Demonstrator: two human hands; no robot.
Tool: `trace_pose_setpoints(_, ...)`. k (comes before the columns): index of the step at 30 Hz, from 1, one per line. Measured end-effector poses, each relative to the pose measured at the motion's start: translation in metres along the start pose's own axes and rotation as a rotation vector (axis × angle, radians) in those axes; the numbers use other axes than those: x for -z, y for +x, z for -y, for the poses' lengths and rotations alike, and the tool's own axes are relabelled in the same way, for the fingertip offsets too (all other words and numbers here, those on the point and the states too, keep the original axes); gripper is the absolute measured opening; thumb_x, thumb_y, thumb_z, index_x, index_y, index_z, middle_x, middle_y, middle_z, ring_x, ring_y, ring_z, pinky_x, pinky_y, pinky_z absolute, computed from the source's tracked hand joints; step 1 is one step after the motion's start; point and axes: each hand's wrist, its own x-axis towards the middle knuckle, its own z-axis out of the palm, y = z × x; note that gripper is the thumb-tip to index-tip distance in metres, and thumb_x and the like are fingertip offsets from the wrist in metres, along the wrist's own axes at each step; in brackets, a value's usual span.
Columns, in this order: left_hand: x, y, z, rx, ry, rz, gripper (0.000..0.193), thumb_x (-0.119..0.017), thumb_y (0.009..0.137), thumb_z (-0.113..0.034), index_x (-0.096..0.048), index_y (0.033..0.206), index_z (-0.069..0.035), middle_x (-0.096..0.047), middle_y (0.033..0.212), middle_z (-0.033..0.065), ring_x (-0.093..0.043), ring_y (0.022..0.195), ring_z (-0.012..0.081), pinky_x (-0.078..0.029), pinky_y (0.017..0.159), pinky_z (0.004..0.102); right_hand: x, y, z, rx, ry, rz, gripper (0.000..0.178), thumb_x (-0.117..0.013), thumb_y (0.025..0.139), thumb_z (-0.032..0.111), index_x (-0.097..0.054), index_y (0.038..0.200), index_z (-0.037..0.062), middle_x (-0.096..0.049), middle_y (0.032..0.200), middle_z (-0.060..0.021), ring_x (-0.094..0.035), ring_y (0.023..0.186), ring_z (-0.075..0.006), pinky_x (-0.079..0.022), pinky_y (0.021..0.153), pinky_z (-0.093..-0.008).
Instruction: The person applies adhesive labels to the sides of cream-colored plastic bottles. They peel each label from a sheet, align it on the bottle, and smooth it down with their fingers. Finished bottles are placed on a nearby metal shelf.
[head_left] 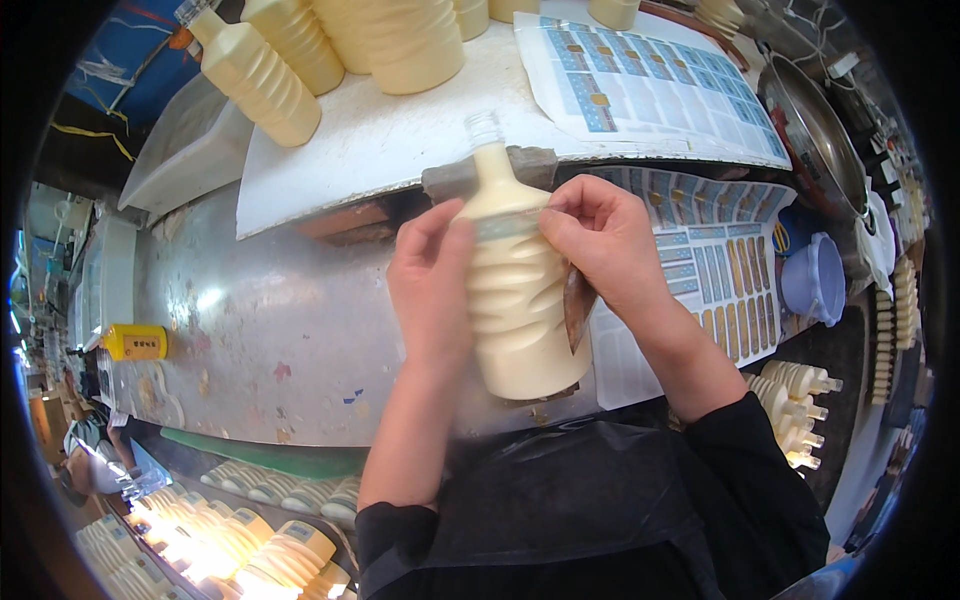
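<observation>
A ribbed plastic bottle full of cream-coloured liquid, with no cap on its clear neck, is held upright over the metal table. My left hand wraps its left side. My right hand grips the shoulder on the right, fingertips pressing a narrow pale label band around the bottle. A brown flat piece pokes out under my right palm.
Sheets of blue and gold stickers lie on a white board and at the right. More filled bottles stand at the back. A yellow tape dispenser sits left. Capped bottles lie below; a metal bowl and a lilac tub sit right.
</observation>
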Motion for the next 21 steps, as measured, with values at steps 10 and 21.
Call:
trace_pose_setpoints(10, 0.002, -0.003, -0.001, 0.027, 0.000, 0.020, 0.026, -0.068, 0.100, -0.013, -0.067, 0.122, 0.002, -0.062, 0.119, 0.0045, -0.061, 0.107, 0.0129, -0.049, 0.097, 0.0292, 0.016, 0.004, -0.010, -0.095, 0.062, 0.025, 0.009, -0.072, 0.095, 0.011, -0.067, 0.091, 0.0039, -0.068, 0.084, 0.0025, -0.059, 0.075, -0.0026, -0.047, 0.068, -0.0203)
trace_pose_setpoints(21, -0.001, -0.006, -0.004, 0.026, -0.014, 0.007, 0.025, -0.066, 0.102, -0.013, -0.065, 0.124, 0.000, -0.067, 0.112, 0.0050, -0.061, 0.102, 0.0106, -0.051, 0.093, 0.0270, 0.021, 0.010, -0.021, -0.011, 0.017, -0.031, 0.009, -0.067, 0.099, 0.012, -0.064, 0.100, 0.0036, -0.064, 0.086, 0.0037, -0.057, 0.077, -0.0025, -0.046, 0.070, -0.0195)
